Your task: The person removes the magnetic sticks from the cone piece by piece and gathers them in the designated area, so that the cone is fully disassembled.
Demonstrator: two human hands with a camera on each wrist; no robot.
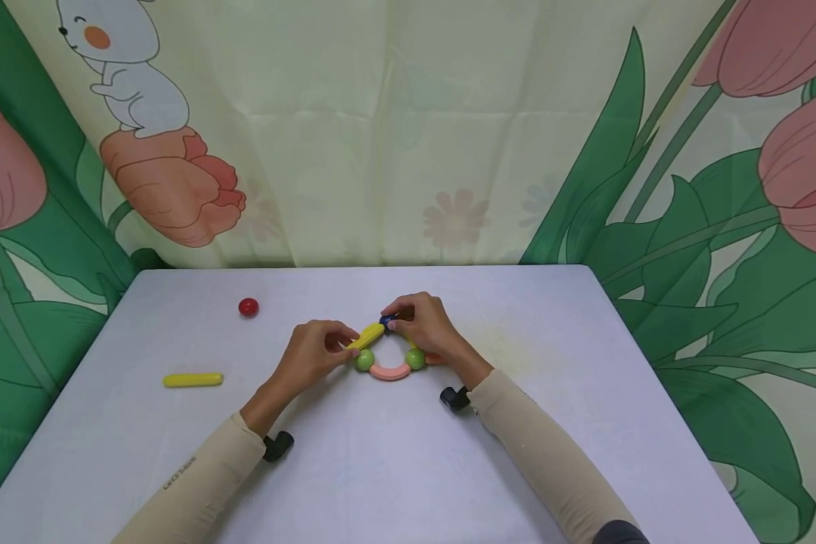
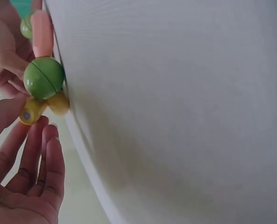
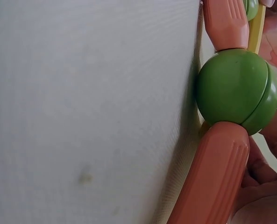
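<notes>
A ring of toy rods and balls stands mid-table. Its near side is a curved pink rod between a left green ball and a right green ball. My left hand pinches a yellow rod between thumb and fingers; in the left wrist view its round end shows a metal disc. At the ring's far point, my right hand pinches a dark blue ball, partly covered by the fingers. An orange-pink rod joins the right green ball and passes under my right wrist in the head view.
A loose yellow rod lies on the left of the white-covered table. Further back is a red ball. A printed curtain hangs behind the table's far edge. Both wrists carry small black cameras.
</notes>
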